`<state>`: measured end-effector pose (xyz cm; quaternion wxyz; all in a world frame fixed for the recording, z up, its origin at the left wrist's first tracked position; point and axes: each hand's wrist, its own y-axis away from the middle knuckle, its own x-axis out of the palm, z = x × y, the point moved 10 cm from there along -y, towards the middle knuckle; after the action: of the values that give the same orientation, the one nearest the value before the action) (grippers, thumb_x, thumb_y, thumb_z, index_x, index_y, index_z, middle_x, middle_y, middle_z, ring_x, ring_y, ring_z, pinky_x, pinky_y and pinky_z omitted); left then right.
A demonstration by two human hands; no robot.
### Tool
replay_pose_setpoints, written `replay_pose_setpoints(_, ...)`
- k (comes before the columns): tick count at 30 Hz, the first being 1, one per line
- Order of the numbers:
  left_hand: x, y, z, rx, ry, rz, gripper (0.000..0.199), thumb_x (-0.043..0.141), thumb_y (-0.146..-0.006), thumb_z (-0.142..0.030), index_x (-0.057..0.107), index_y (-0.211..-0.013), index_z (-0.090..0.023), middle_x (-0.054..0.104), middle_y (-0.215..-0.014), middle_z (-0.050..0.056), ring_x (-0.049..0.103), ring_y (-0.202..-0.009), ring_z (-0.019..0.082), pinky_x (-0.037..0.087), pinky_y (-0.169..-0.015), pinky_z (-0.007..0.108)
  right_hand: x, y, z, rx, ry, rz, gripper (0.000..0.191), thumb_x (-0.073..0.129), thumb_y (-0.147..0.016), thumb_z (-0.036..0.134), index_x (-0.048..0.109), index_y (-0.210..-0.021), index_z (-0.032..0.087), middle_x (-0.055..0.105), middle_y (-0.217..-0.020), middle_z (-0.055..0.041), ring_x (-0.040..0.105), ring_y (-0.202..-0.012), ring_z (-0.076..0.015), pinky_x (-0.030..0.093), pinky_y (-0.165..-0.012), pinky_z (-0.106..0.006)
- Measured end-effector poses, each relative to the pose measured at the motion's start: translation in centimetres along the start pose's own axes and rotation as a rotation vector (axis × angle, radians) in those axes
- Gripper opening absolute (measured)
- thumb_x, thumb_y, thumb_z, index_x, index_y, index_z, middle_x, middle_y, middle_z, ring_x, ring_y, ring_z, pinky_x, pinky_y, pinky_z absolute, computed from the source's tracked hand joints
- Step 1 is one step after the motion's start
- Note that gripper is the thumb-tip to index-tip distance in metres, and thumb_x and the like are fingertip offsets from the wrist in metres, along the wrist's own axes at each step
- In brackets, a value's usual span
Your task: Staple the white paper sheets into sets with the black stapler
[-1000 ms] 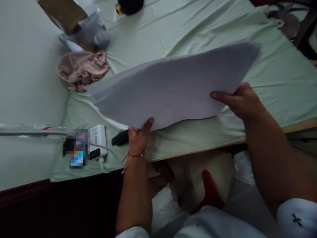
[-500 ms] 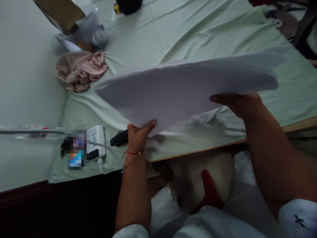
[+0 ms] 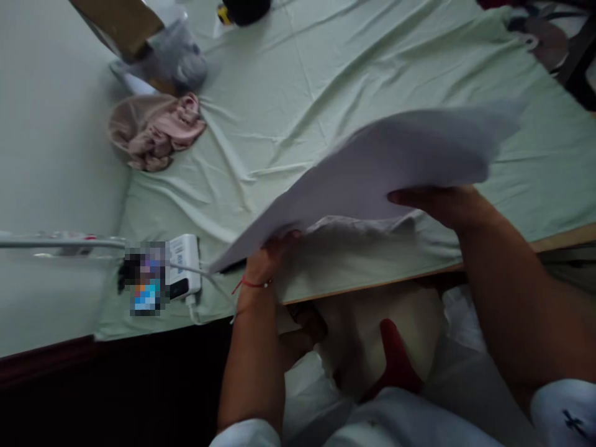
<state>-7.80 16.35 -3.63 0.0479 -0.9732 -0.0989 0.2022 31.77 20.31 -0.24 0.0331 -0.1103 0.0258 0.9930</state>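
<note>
A large pale sheet [image 3: 354, 164], white-grey and bent into a curve, is held above the green-clothed surface [image 3: 261, 105]. My left hand [image 3: 270, 257], with a red string at the wrist, grips its lower left part; the thumb lies on the near face and the other fingers are mostly hidden. At the lower right edge my right hand [image 3: 447, 205] is closed on the same sheet, thumb on top and fingers behind it. The sheet's far right end is blurred. Under its lower edge some crinkled pale material shows.
A white power strip [image 3: 184, 264] with cables lies at the left, beside a pixelated item [image 3: 146, 279]. Behind are a pink cloth [image 3: 165, 133], a clear plastic bag [image 3: 179, 56], a brown box [image 3: 123, 25] and a black object [image 3: 246, 9]. A dark item is partly hidden near my left hand.
The sheet's left part has tipped down and toward me, and the sheet bows more. My left hand has turned, with its thumb lower against the sheet. My right hand has shifted slightly left.
</note>
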Motion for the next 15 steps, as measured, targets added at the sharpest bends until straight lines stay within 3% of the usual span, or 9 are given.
replay_pose_setpoints(2, -0.5, 0.1, -0.2, 0.005, 0.011, -0.075, 0.037, 0.096, -0.07, -0.047, 0.072, -0.087, -0.024, 0.079, -0.098, 0.005, 0.072, -0.116, 0.033, 0.051, -0.119, 0.051, -0.1, 0.0, -0.2, 0.008, -0.068, -0.017, 0.045, 0.103, -0.061, 0.04, 0.079, -0.097, 0.025, 0.08, -0.108, -0.0041, 0.072, -0.113, -0.0298, 0.063, -0.101, -0.046)
replay_pose_setpoints(5, 0.3, 0.4, -0.3, -0.045, 0.122, -0.097, 0.055, 0.094, -0.069, -0.062, 0.076, -0.102, -0.021, 0.081, -0.109, 0.01, 0.074, -0.116, 0.032, 0.053, -0.117, 0.05, 1.1, -0.1, -0.8, 0.053, -0.114, 0.104, 0.038, 0.101, -0.066, 0.047, 0.077, -0.086, 0.024, 0.077, -0.091, -0.0041, 0.071, -0.089, -0.0244, 0.065, -0.078, -0.039)
replay_pose_setpoints(8, 1.6, 0.8, -0.3, -0.131, 0.275, -0.094, 0.066, 0.094, -0.067, -0.069, 0.077, -0.111, -0.022, 0.081, -0.113, 0.011, 0.074, -0.121, 0.031, 0.055, -0.116, 0.046, 1.3, 0.0, -1.1, 0.088, -0.132, 0.125, 0.036, 0.098, -0.071, 0.047, 0.073, -0.072, 0.021, 0.068, -0.073, -0.0012, 0.059, -0.067, -0.015, 0.052, -0.055, -0.028)
replay_pose_setpoints(11, 1.7, 1.2, 0.0, -0.222, 0.377, -0.141, 0.07, 0.094, -0.065, -0.071, 0.076, -0.113, -0.023, 0.082, -0.114, 0.012, 0.074, -0.124, 0.032, 0.059, -0.11, 0.045, 0.9, 0.0, -0.8, 0.079, -0.203, 0.072, 0.034, 0.098, -0.071, 0.042, 0.073, -0.072, 0.018, 0.068, -0.072, -0.0004, 0.056, -0.063, -0.0117, 0.047, -0.053, -0.025)
replay_pose_setpoints(15, 1.4, 1.1, 0.0, -0.254, 0.411, -0.128, 0.062, 0.088, -0.071, -0.075, 0.073, -0.102, -0.023, 0.081, -0.102, 0.01, 0.078, -0.116, 0.032, 0.063, -0.101, 0.043, 0.8, -0.2, -1.2, 0.104, -0.288, 0.027, 0.03, 0.098, -0.071, 0.037, 0.076, -0.079, 0.018, 0.076, -0.082, -0.0029, 0.064, -0.07, -0.0143, 0.054, -0.061, -0.028)
